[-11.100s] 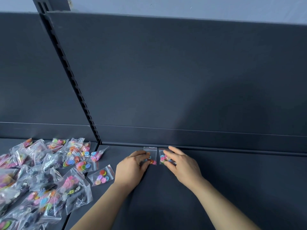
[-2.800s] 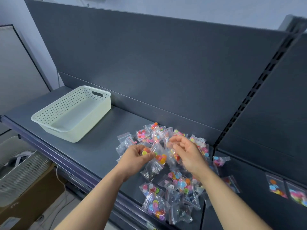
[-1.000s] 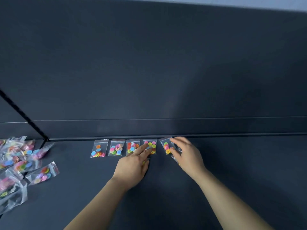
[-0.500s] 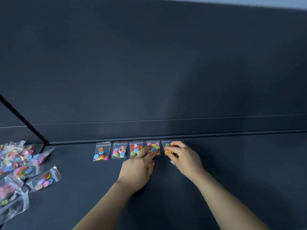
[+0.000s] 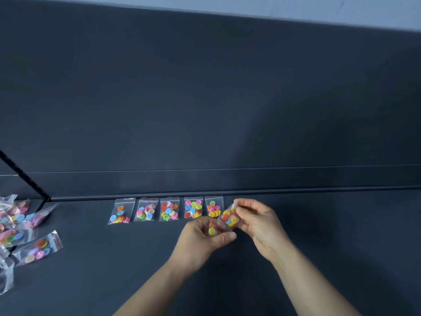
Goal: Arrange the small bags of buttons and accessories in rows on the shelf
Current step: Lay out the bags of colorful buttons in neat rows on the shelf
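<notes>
**While both hands hold bags, the sixth place in the row waits**

Since a row of five bags [image 5: 169, 209] lies flat along the back edge of the shelf [image 5: 330, 236], just below the middle of the frame, the next one belongs directly right of the last. It should keep the same narrow gap, with its sealed top toward the back wall [image 5: 227, 99].

The right hand [image 5: 257, 221] pinches a bag of buttons [image 5: 229, 217] by its top corner. That bag is tilted and seems lifted off the shelf, just right of the row's end. The left hand [image 5: 202, 238] curls round a second bag [image 5: 213, 231], mostly hidden by the fingers.

It seems best to lay the right-hand bag down first and square it to its neighbour. Pressing it flat would then spread the buttons and keep it from riding onto the one beside it.

Each bag is small, clear and glossy, with a zip strip on top and bright loose buttons pooled low inside. The plastic looks slippery. More bags sit in a loose heap [image 5: 20, 229] at the lower left of the frame.
</notes>
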Action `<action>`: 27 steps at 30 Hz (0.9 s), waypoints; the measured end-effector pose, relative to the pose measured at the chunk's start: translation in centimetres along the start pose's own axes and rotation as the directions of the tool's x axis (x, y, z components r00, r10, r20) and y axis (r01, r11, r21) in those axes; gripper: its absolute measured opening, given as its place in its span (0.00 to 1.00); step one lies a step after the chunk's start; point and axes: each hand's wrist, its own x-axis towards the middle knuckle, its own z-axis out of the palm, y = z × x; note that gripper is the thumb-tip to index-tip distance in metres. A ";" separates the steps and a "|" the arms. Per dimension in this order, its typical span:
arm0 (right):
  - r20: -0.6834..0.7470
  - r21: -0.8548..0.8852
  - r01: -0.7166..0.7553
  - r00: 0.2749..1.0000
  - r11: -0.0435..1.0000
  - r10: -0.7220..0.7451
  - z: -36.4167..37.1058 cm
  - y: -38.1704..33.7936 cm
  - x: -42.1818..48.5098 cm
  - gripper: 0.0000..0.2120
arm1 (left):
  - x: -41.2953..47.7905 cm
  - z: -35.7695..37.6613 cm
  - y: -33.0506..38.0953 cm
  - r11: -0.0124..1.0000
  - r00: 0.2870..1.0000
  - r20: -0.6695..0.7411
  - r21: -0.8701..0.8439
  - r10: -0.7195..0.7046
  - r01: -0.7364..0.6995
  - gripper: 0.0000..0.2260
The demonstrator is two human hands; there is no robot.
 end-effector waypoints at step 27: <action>0.054 -0.775 0.193 0.969 0.601 -0.242 -4.9 1.3 3.5 0.05 | 2.8 0.9 -2.3 0.537 0.935 -0.120 0.839 0.334 -0.085 0.17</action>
